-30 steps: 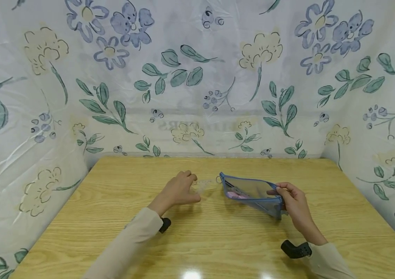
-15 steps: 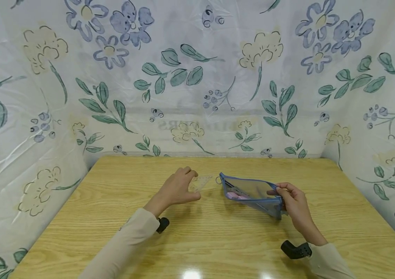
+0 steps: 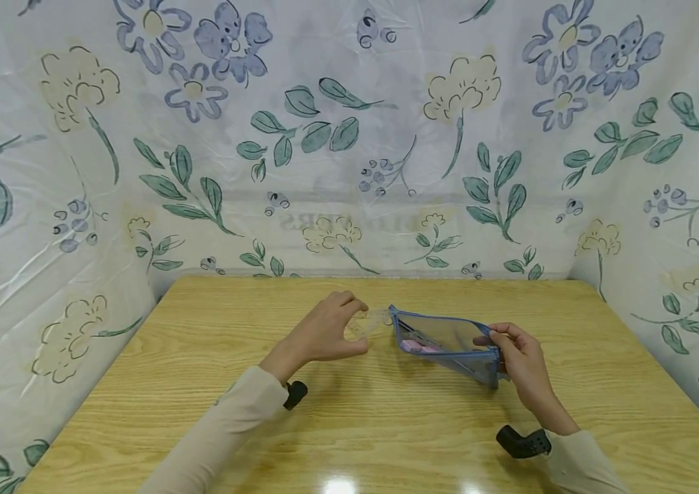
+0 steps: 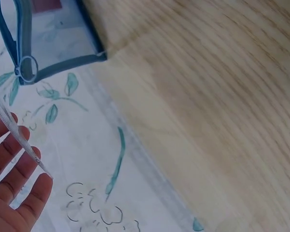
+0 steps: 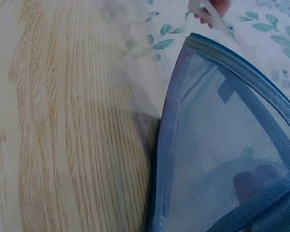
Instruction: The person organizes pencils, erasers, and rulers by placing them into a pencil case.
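Observation:
My left hand holds a clear plastic set square by its edge, above the table and just left of a pouch. In the left wrist view the set square appears nearly edge-on along the fingertips. With thumb and fingers, my right hand grips the right end of the blue mesh zipper pouch, whose mouth gapes. Inside it lie a pink item and dark slim items, their kind unclear. The right wrist view is filled by the pouch's mesh side.
The wooden table reaches back to a floral cloth that hangs behind and along both sides. A small ring hangs at the pouch's zipper end. Black wrist mounts sit below the hands.
My left hand has shifted a little right with the set square, whose tip now comes up to the pouch's left corner. The right hand and pouch have stayed put.

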{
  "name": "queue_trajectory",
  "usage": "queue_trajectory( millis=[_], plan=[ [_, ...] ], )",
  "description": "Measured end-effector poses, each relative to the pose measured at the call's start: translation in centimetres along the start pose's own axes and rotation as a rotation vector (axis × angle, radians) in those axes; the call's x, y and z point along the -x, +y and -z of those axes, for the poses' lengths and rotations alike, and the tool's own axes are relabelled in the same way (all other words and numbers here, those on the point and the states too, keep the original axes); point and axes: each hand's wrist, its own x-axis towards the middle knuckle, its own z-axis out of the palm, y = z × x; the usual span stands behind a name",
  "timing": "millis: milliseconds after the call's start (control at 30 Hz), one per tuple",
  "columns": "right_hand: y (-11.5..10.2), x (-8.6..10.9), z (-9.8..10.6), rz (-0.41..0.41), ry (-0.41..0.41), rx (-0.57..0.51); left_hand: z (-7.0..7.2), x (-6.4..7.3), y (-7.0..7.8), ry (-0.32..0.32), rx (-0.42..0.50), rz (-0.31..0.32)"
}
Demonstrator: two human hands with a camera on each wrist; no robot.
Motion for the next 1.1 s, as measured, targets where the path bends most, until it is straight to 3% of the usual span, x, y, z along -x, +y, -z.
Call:
queue_trajectory(
  millis=[367,733,1100],
  plan=[
    [-0.1,0.1,-0.1,0.005,0.005,-0.002,0.0,-1.1,1.4,-0.113,0.078,-0.104],
    [-0.1,0.2,-0.2,0.003,0.007,-0.007,-0.4,-2.1,2.6,-0.111,0.068,-0.178],
    [0.0,0.0,-0.2,-0.004,0.01,0.006,-0.8,-3.3,3.9,-0.081,0.128,-0.262]
  ],
)
